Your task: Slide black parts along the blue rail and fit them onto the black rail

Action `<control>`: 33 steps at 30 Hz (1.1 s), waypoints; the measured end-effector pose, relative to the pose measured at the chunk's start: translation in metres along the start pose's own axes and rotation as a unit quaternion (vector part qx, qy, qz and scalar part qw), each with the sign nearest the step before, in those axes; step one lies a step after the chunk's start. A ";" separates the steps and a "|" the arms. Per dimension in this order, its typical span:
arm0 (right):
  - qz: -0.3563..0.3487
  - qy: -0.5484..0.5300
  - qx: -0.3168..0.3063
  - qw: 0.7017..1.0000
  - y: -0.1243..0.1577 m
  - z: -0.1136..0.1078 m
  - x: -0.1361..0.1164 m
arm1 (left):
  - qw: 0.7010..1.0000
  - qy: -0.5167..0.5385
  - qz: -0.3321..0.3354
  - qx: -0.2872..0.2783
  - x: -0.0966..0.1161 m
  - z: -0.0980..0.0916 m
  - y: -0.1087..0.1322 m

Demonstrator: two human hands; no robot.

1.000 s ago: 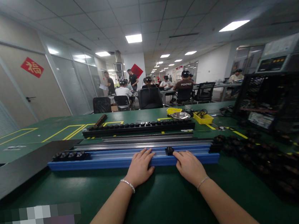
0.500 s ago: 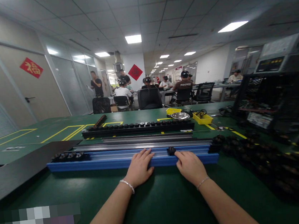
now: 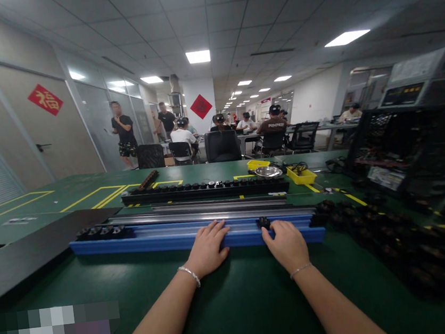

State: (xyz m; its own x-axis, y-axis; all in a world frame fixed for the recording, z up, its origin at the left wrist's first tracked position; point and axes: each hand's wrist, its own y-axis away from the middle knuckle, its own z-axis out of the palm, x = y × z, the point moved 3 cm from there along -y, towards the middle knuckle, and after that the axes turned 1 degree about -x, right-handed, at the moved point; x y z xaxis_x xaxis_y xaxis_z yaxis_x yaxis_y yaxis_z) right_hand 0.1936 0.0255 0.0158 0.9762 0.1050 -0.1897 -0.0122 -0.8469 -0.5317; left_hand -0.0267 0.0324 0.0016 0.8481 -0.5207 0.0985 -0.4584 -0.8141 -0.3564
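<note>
A long blue channel (image 3: 154, 244) lies across the green table in front of me. My left hand (image 3: 209, 246) rests on its front edge near the middle, fingers stretched out and holding nothing. Towards the channel's right part, my right hand (image 3: 287, 240) has its thumb and forefinger on a small black block (image 3: 263, 222), which sits in the channel. Several similar black blocks (image 3: 101, 233) stand in a row at the left end. More dark pieces (image 3: 317, 217) are at the right end.
Metal rails (image 3: 211, 211) lie just behind the channel. Farther back stands a black rail with knobbed parts (image 3: 205, 192), near a yellow tray (image 3: 301, 175) and a metal dish (image 3: 268, 172). A heap of black parts (image 3: 411, 242) spreads on the right. A dark board (image 3: 35, 252) lies left.
My right hand and the small black block have shifted slightly right along the channel, the thumb now at the block. My left hand stays put. In the background, standing people have moved left.
</note>
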 end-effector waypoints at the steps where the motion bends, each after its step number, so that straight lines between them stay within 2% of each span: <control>1: 0.017 0.001 -0.002 1.000 -0.001 0.002 0.000 | 1.000 -0.001 0.000 0.000 0.000 0.000 0.000; 5: 0.071 0.000 0.002 0.997 -0.004 0.009 0.001 | 1.000 -0.004 -0.004 0.003 0.002 -0.001 -0.001; 11: 0.071 -0.019 0.047 0.996 -0.004 0.012 0.001 | 1.000 -0.004 -0.009 0.000 0.003 -0.002 -0.001; 33: 0.119 -0.073 0.015 0.990 -0.005 0.011 0.004 | 1.000 0.005 -0.010 -0.003 0.001 0.000 -0.001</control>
State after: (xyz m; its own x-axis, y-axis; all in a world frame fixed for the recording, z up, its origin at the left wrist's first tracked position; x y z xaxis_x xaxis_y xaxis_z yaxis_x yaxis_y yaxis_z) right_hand 0.1957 0.0359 0.0090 0.9033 -0.0198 -0.4286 -0.2469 -0.8408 -0.4817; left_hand -0.0252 0.0325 0.0024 0.8549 -0.5060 0.1142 -0.4423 -0.8260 -0.3494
